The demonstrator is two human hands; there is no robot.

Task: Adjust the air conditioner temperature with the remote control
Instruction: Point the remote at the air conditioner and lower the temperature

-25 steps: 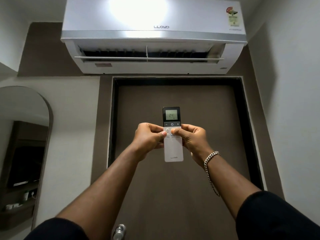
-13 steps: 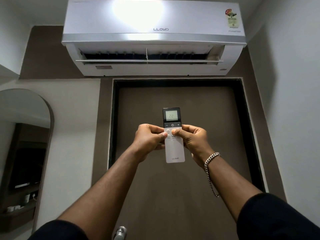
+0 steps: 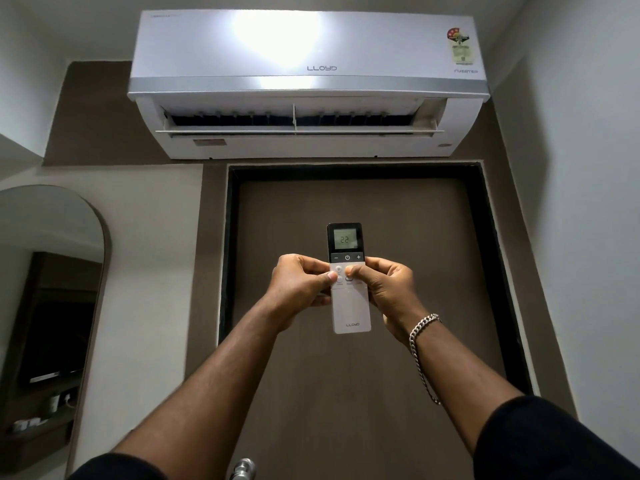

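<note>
A slim white remote control [image 3: 350, 306] with a dark top is held upright in front of me, its small screen reading 22. My left hand [image 3: 298, 285] grips its left edge, thumb resting on the round buttons. My right hand [image 3: 388, 285] grips the right edge, thumb over the buttons below the minus, power and plus row. A white wall-mounted air conditioner [image 3: 304, 81] hangs above, its louver flap open.
A brown door [image 3: 363, 393] in a dark frame stands straight ahead, its metal handle [image 3: 242, 471] at the bottom edge. An arched mirror [image 3: 45, 306] is on the left wall. A grey wall [image 3: 581, 237] closes in on the right. A chain bracelet [image 3: 420, 348] hangs from my right wrist.
The remote's display dropped from 24 to 22. The view tilted slightly, so the air conditioner sits a little lower in frame. Both hands stay on the remote.
</note>
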